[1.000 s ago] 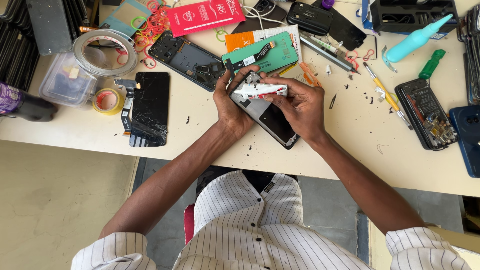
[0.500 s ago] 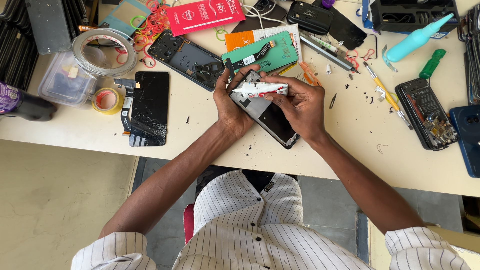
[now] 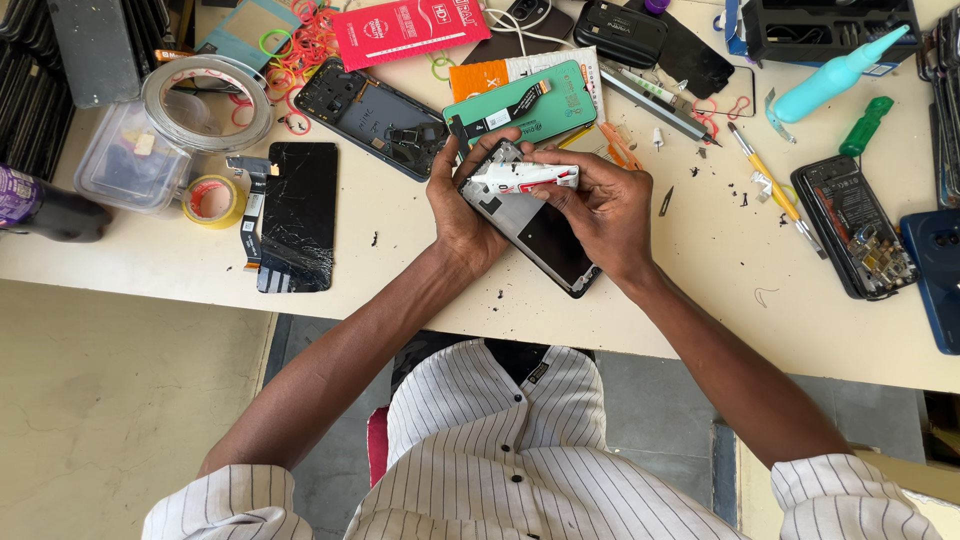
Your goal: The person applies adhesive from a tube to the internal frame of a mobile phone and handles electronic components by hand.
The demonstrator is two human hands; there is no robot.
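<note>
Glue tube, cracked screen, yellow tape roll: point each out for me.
glue tube point(image 3: 525, 178), head view, middle of its white body.
cracked screen point(image 3: 296, 215), head view, centre of the black glass.
yellow tape roll point(image 3: 213, 200), head view, on its ring.

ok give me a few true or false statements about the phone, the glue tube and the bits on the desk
1. Both hands are on the opened phone. True: the left hand grips its left edge and the right hand lies over it.
2. The right hand's fingers pinch a green screwdriver. False: they hold a white tube across the phone's top; the green screwdriver lies untouched at the far right.
3. A cracked black screen lies to the left of the hands. True.
4. The roll of yellow tape sits on the phone. False: it lies on the desk at the left, beside a clear plastic box.
</note>
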